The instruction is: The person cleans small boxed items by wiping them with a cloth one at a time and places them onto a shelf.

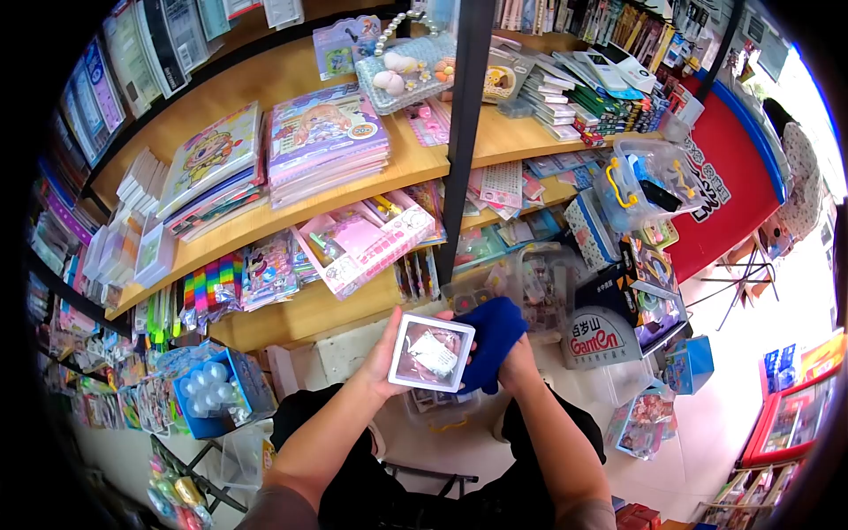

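Observation:
A small square box (432,353) with a white frame and a clear window sits in my left hand (386,353), whose fingers wrap its left side and back. Something pinkish with a white label shows through the window. My right hand (518,358) is closed on a dark blue cloth (496,340), which covers most of its fingers. The cloth touches or lies just beside the box's right edge. Both hands are above my lap, in front of the lower shelf.
A wooden shelf (415,163) ahead holds stacks of books (327,132). Below it lies a pink box (375,243). A blue bin (225,389) stands at the left, and a clear tub with yellow handles (649,185) at the right. A black post (466,132) rises ahead.

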The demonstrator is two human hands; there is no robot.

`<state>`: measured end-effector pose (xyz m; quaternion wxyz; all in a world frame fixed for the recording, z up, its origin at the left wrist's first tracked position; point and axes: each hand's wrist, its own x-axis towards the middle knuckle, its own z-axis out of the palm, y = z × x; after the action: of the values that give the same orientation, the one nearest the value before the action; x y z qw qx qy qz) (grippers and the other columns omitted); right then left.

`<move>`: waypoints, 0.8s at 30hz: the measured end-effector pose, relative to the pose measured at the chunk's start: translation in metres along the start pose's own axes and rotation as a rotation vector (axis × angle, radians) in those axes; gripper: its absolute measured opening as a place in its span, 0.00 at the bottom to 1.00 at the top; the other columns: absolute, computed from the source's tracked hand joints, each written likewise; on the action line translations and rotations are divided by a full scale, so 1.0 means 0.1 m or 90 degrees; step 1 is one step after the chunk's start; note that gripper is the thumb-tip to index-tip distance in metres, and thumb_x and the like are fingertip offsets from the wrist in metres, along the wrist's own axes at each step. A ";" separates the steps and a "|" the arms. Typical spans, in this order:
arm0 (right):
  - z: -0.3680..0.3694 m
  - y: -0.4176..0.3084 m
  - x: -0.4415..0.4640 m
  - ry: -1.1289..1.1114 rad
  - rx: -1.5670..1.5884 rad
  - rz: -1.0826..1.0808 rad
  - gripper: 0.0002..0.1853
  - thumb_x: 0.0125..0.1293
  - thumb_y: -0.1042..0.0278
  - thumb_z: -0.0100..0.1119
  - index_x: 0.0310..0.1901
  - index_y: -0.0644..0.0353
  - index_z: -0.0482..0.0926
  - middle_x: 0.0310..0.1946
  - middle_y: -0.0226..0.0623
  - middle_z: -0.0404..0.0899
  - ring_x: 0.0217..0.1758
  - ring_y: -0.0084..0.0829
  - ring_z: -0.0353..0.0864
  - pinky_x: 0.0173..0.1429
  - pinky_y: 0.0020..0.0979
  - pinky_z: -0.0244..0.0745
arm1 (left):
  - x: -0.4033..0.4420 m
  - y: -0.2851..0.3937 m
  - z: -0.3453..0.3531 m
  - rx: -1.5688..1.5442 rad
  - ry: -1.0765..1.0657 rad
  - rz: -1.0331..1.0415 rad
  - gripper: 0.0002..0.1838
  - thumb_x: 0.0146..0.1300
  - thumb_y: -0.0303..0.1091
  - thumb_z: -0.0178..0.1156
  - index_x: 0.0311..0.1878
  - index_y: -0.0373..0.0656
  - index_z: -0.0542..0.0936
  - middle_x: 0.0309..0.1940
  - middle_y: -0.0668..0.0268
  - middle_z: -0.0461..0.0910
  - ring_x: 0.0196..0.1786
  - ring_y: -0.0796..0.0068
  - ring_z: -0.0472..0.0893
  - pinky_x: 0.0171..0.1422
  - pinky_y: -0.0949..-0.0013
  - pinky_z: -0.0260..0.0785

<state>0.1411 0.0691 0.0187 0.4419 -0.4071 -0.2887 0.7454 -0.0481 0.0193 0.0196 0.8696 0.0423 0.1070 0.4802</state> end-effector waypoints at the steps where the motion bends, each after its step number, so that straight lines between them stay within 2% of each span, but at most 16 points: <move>1: 0.10 -0.12 -0.03 -0.106 -0.009 0.023 0.12 0.67 0.66 0.49 0.49 0.61 0.74 0.38 0.32 0.78 0.37 0.22 0.78 0.39 0.23 0.74 | -0.02 0.02 0.05 0.041 0.004 0.012 0.43 0.59 0.73 0.37 0.66 0.47 0.64 0.62 0.43 0.65 0.62 0.41 0.68 0.63 0.33 0.57; 2: 0.21 -0.29 -0.08 -0.211 -0.017 0.047 0.13 0.66 0.67 0.51 0.50 0.61 0.74 0.38 0.32 0.78 0.38 0.22 0.78 0.40 0.23 0.74 | -0.04 0.04 0.06 0.063 0.031 0.024 0.44 0.59 0.74 0.35 0.67 0.48 0.64 0.63 0.40 0.63 0.63 0.36 0.66 0.63 0.35 0.58; 3: 0.27 -0.39 -0.12 -0.314 -0.025 0.072 0.15 0.65 0.67 0.53 0.51 0.62 0.73 0.38 0.32 0.78 0.38 0.22 0.78 0.40 0.23 0.74 | -0.05 0.06 0.05 0.041 0.020 0.029 0.44 0.60 0.73 0.35 0.67 0.47 0.64 0.63 0.41 0.64 0.63 0.38 0.66 0.64 0.36 0.58; 5: -0.05 0.04 0.15 -0.327 -0.424 -0.247 0.20 0.57 0.72 0.60 0.51 0.64 0.72 0.42 0.33 0.77 0.44 0.24 0.76 0.50 0.25 0.72 | -0.07 0.08 0.02 0.000 -0.003 0.040 0.44 0.60 0.73 0.35 0.67 0.46 0.63 0.62 0.44 0.66 0.62 0.41 0.68 0.64 0.39 0.59; 6: -0.03 0.14 0.07 -0.306 -0.438 -0.360 0.20 0.56 0.73 0.61 0.51 0.65 0.72 0.43 0.33 0.76 0.46 0.24 0.76 0.51 0.25 0.71 | -0.07 0.09 -0.03 -0.095 -0.019 0.047 0.44 0.61 0.72 0.35 0.67 0.43 0.63 0.60 0.49 0.69 0.61 0.50 0.71 0.65 0.46 0.62; 8: -0.01 0.31 -0.09 -0.236 -0.423 -0.434 0.17 0.53 0.82 0.55 0.47 0.66 0.74 0.49 0.41 0.73 0.49 0.38 0.72 0.57 0.36 0.64 | -0.06 0.07 0.04 0.001 0.040 0.068 0.41 0.64 0.69 0.34 0.67 0.44 0.63 0.59 0.54 0.71 0.59 0.57 0.73 0.64 0.51 0.65; 9: -0.03 0.37 -0.08 -0.224 -0.430 -0.411 0.17 0.53 0.82 0.54 0.47 0.66 0.74 0.49 0.42 0.73 0.50 0.39 0.72 0.57 0.36 0.65 | -0.06 0.05 0.06 0.049 0.071 0.074 0.40 0.65 0.68 0.33 0.68 0.44 0.62 0.58 0.56 0.72 0.58 0.60 0.74 0.63 0.54 0.66; 10: -0.07 0.42 -0.03 -0.211 -0.438 -0.388 0.16 0.54 0.82 0.53 0.47 0.66 0.74 0.49 0.42 0.73 0.50 0.39 0.72 0.57 0.35 0.65 | -0.03 0.03 -0.05 0.081 0.030 0.064 0.39 0.66 0.66 0.33 0.67 0.43 0.63 0.57 0.58 0.73 0.58 0.63 0.75 0.63 0.59 0.66; 11: -0.09 0.44 0.01 -0.199 -0.447 -0.368 0.15 0.55 0.82 0.52 0.46 0.66 0.74 0.49 0.43 0.74 0.50 0.39 0.72 0.56 0.35 0.65 | -0.03 0.00 -0.08 0.074 0.049 0.057 0.39 0.66 0.66 0.33 0.67 0.43 0.64 0.56 0.58 0.74 0.58 0.63 0.75 0.63 0.60 0.67; 12: 0.19 0.15 -0.11 -0.187 -0.436 -0.420 0.12 0.55 0.83 0.49 0.41 0.66 0.76 0.42 0.43 0.76 0.47 0.40 0.74 0.54 0.33 0.66 | -0.02 -0.03 -0.10 0.069 0.068 0.049 0.39 0.67 0.66 0.33 0.66 0.43 0.64 0.56 0.58 0.74 0.58 0.64 0.75 0.62 0.61 0.67; 15: 0.16 0.08 -0.05 -0.149 -0.466 -0.417 0.08 0.55 0.83 0.48 0.35 0.66 0.76 0.37 0.41 0.78 0.42 0.39 0.76 0.50 0.32 0.68 | 0.00 -0.07 0.03 0.055 0.111 0.029 0.39 0.67 0.66 0.34 0.66 0.43 0.64 0.56 0.58 0.74 0.57 0.64 0.76 0.61 0.60 0.69; 18: 0.16 0.09 -0.04 -0.105 -0.304 -0.261 0.09 0.57 0.82 0.47 0.35 0.66 0.77 0.35 0.40 0.78 0.39 0.37 0.76 0.48 0.32 0.69 | 0.01 -0.09 0.04 0.061 0.083 0.012 0.39 0.66 0.66 0.34 0.66 0.43 0.64 0.55 0.58 0.74 0.56 0.64 0.76 0.60 0.59 0.69; 21: 0.03 0.16 0.07 -0.187 -0.276 -0.257 0.09 0.58 0.81 0.50 0.39 0.66 0.78 0.38 0.40 0.78 0.43 0.35 0.77 0.52 0.33 0.69 | -0.01 -0.07 -0.01 0.056 0.059 0.029 0.39 0.66 0.67 0.35 0.66 0.43 0.64 0.55 0.57 0.75 0.56 0.63 0.76 0.59 0.58 0.70; 24: 0.09 0.15 -0.08 -0.170 -0.467 -0.402 0.10 0.57 0.81 0.55 0.41 0.65 0.77 0.40 0.41 0.78 0.46 0.35 0.77 0.56 0.34 0.68 | -0.03 0.05 0.03 0.026 0.021 0.063 0.39 0.66 0.66 0.35 0.66 0.43 0.63 0.54 0.56 0.75 0.55 0.61 0.77 0.58 0.56 0.71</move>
<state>0.1292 0.0551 0.0139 0.4331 -0.3297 -0.6950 0.4698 -0.0531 0.0193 0.0240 0.8418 0.0574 0.1290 0.5210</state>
